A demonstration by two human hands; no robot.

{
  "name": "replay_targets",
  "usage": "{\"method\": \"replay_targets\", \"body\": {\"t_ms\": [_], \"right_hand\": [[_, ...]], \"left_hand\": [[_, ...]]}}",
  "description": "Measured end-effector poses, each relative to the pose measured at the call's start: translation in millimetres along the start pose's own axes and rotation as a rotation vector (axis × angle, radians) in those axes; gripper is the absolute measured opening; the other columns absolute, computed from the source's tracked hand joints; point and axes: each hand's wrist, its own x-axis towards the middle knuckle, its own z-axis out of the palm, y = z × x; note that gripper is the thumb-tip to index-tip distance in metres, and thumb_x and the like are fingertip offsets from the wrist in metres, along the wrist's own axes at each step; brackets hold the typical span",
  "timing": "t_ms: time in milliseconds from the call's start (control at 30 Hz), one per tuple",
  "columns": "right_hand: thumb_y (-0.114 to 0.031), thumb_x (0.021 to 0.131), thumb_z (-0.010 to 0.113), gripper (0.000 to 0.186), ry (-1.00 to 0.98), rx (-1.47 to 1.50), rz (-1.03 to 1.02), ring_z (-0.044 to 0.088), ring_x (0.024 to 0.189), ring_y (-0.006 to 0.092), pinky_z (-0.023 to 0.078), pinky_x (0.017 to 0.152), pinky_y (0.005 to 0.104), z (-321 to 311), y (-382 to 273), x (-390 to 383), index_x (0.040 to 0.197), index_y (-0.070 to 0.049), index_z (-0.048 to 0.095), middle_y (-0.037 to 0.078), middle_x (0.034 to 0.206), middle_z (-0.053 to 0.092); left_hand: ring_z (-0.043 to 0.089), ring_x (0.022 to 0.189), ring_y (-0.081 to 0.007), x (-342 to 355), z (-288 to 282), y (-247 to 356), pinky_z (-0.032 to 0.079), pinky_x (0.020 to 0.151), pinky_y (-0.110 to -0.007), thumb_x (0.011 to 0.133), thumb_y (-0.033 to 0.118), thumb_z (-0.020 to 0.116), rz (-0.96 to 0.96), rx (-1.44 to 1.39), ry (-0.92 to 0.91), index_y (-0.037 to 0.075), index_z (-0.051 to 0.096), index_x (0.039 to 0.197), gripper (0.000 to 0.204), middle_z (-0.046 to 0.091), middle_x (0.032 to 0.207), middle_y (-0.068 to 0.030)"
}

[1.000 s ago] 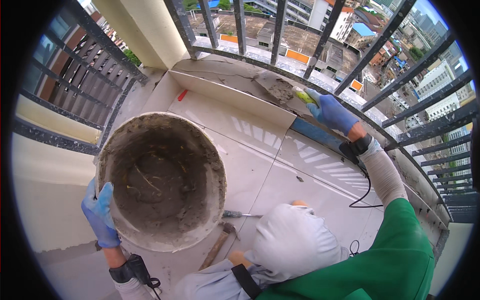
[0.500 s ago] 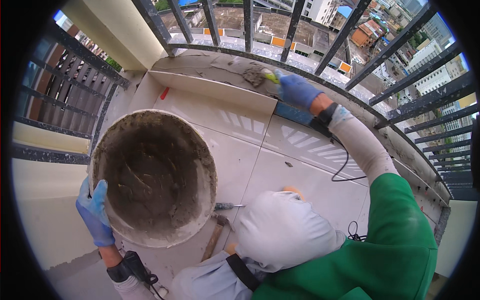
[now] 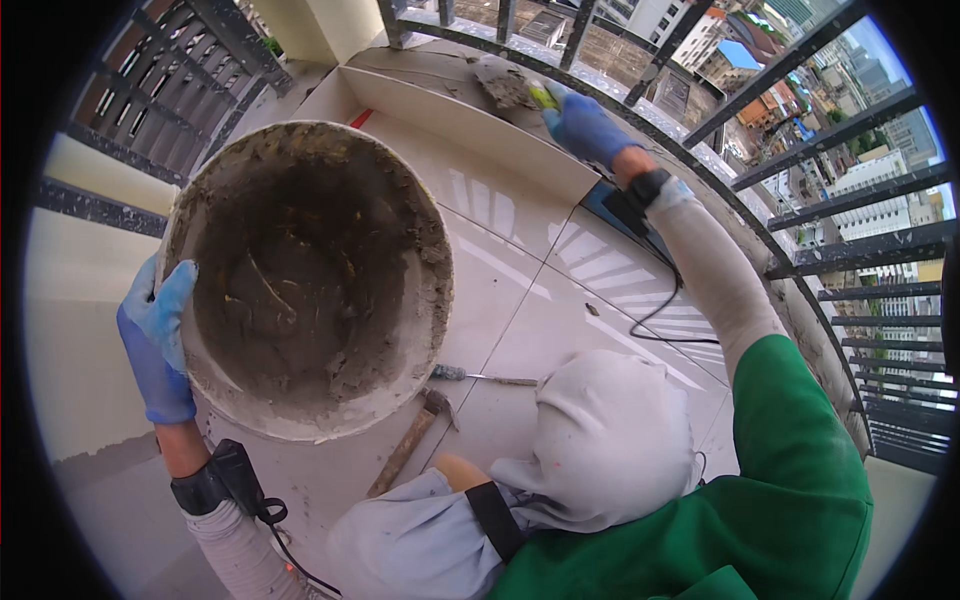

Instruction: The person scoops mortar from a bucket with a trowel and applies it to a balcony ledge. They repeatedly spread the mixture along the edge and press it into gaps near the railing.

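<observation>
My left hand [image 3: 162, 345], in a blue glove, closes on the left rim of a big round bucket [image 3: 425, 320]. Wet grey mortar [image 3: 290, 300] lies inside it and coats its walls. Out at the ledge below the railing, my gloved right hand [image 3: 592, 128] is wrapped round the yellow-green handle of a trowel [image 3: 505, 84]. Grey mortar covers the trowel's blade, which is over the mortar-spread ledge [image 3: 425, 66], behind an upright strip of pale tile [image 3: 480, 130]. Whether the blade touches the ledge I cannot tell.
Right of the bucket, a hammer [image 3: 405, 450] and a thin metal tool with a teal handle [image 3: 450, 372] lie on the tiled floor [image 3: 500, 300]. A red wedge [image 3: 360, 118] sits by the tile strip. Dark metal railing [image 3: 850, 180] bounds the far and right sides.
The trowel in my right hand has moved left along the ledge. My left hand stays on the bucket's rim. The whole view has shifted, so the bucket appears higher.
</observation>
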Motion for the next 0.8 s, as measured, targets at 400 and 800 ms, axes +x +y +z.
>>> {"method": "replay_targets", "body": {"t_ms": [400, 800], "right_hand": [[-0.034, 0.083, 0.065, 0.045, 0.288, 0.548, 0.657, 0.074, 0.087, 0.0441, 0.056, 0.074, 0.0478, 136.3, -90.6, 145.0, 0.093, 0.009, 0.074, 0.034, 0.086, 0.070], [-0.031, 0.085, 0.074, 0.045, 0.267, 1.458, 0.914, 0.068, 0.065, 0.0295, 0.051, 0.062, 0.0427, 211.5, -109.3, 188.2, 0.100, 0.012, 0.070, 0.018, 0.083, 0.072]], "left_hand": [[0.060, 0.094, -0.0112, -6.3, 1.8, 0.5, 0.050, 0.087, -0.028, 0.098, 0.017, 0.062, 0.000, 0.023, 0.032, -0.005, 0.066, 0.126, 0.035, 0.071, 0.107, -0.0054], [0.059, 0.094, -0.0133, 0.7, -2.0, 3.7, 0.048, 0.090, -0.029, 0.092, 0.011, 0.063, -0.143, -0.002, 0.059, -0.006, 0.065, 0.125, 0.037, 0.067, 0.107, -0.0059]]}}
